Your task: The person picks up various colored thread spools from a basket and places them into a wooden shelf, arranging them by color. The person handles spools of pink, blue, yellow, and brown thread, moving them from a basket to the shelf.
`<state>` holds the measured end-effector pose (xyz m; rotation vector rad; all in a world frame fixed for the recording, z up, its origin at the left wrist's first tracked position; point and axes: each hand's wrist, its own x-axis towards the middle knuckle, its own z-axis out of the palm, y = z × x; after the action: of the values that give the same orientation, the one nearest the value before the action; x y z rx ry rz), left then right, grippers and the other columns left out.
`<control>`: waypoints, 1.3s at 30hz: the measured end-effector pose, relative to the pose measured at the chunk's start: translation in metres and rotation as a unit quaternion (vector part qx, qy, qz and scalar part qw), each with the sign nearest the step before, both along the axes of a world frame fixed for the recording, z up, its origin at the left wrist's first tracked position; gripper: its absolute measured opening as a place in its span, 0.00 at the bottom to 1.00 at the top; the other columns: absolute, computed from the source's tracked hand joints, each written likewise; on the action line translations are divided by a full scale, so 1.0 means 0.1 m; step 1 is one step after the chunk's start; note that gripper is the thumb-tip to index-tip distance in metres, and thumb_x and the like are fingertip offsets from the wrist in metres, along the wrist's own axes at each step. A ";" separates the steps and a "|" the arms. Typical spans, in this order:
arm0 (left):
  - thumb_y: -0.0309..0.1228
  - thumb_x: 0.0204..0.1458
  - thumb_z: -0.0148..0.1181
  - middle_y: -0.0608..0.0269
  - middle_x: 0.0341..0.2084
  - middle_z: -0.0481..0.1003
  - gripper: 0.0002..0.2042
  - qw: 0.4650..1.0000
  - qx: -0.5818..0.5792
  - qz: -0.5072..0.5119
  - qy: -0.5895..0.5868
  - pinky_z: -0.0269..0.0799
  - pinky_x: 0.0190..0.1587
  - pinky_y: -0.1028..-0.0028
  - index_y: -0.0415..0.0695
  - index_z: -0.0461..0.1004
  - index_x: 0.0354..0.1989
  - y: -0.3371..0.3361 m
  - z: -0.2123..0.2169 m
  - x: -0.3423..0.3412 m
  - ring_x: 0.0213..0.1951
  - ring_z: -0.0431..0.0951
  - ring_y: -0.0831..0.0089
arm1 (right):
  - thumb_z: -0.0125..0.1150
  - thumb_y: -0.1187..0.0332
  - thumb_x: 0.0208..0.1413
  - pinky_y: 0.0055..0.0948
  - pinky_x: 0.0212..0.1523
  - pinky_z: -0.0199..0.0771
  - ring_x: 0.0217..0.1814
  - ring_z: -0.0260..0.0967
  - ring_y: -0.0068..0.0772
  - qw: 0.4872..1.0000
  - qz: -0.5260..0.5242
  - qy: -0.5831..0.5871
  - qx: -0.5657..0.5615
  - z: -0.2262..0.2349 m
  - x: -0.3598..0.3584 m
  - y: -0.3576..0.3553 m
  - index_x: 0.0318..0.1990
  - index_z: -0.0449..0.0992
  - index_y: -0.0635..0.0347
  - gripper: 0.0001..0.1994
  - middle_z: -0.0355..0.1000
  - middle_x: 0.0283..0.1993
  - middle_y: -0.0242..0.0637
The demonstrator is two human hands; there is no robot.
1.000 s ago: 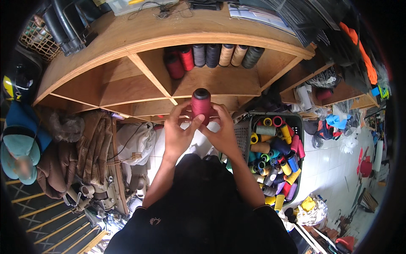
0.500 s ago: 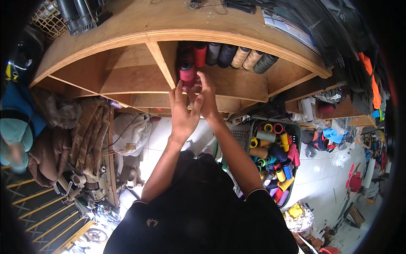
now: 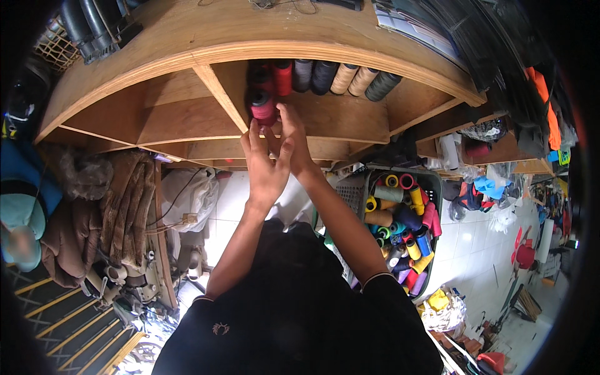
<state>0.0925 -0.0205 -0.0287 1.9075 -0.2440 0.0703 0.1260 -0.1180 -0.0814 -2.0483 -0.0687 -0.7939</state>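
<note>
1. At the front left of an open compartment in the wooden shelf unit (image 3: 262, 51), a crimson thread cone (image 3: 263, 112) stands near the compartment's left divider (image 3: 220, 95).
2. The left hand (image 3: 267, 174) reaches up to the cone's lower end, its fingers nearly straight and slightly spread, the thumb apart from them; I cannot tell how firmly the fingertips touch.
3. The right hand (image 3: 295, 139) is at the cone's right side with its index finger extended; its other fingers are partly hidden behind the left hand, so I cannot tell whether they are spread or pinching.
4. Behind the crimson cone runs a row: a dark red cone (image 3: 260, 77), a bright red cone (image 3: 282, 78), then grey, near-black, two tan and dark green ones.
5. Right of the forearms, a plastic basket (image 3: 350, 197) holds many coloured thread spools (image 3: 413, 250).
</note>
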 end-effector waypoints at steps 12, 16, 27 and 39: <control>0.21 0.48 0.63 0.51 0.43 0.73 0.15 0.950 0.127 -0.005 -0.286 0.70 0.45 0.63 0.37 0.73 0.46 0.16 0.21 -0.07 0.43 0.75 0.58 | 0.60 0.80 0.47 0.35 0.49 0.72 0.50 0.70 0.40 0.983 -0.047 0.032 0.176 0.14 -0.22 -0.07 0.55 0.68 0.64 0.23 0.69 0.48 0.45; 0.25 0.43 0.58 0.58 0.39 0.72 0.12 0.819 0.319 -0.198 -0.433 0.66 0.51 0.64 0.40 0.77 0.39 0.01 0.51 0.15 0.45 0.71 0.62 | 0.58 0.80 0.49 0.28 0.47 0.71 0.47 0.70 0.29 0.954 -0.065 -0.008 0.293 0.08 -0.28 -0.05 0.49 0.70 0.65 0.17 0.71 0.44 0.38; 0.31 0.45 0.58 0.63 0.37 0.74 0.10 0.597 0.619 -0.272 -0.432 0.59 0.56 0.68 0.45 0.82 0.35 -0.10 0.19 0.78 0.48 0.69 0.68 | 0.54 0.86 0.47 0.28 0.42 0.75 0.41 0.73 0.31 0.969 -0.120 0.002 0.217 0.09 -0.47 -0.28 0.44 0.72 0.66 0.15 0.72 0.40 0.41; 0.33 0.44 0.58 0.63 0.39 0.75 0.08 0.574 0.583 -0.252 -0.517 0.56 0.63 0.62 0.49 0.83 0.30 0.01 0.40 0.67 0.50 0.69 0.65 | 0.52 0.87 0.48 0.30 0.50 0.77 0.48 0.76 0.35 0.940 0.101 0.101 0.309 -0.11 -0.08 -0.24 0.53 0.69 0.66 0.22 0.75 0.44 0.45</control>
<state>0.1594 -0.0199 0.0114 2.7252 -2.0784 0.8384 0.1185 -0.1423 -0.0929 -1.4799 0.0780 -0.3999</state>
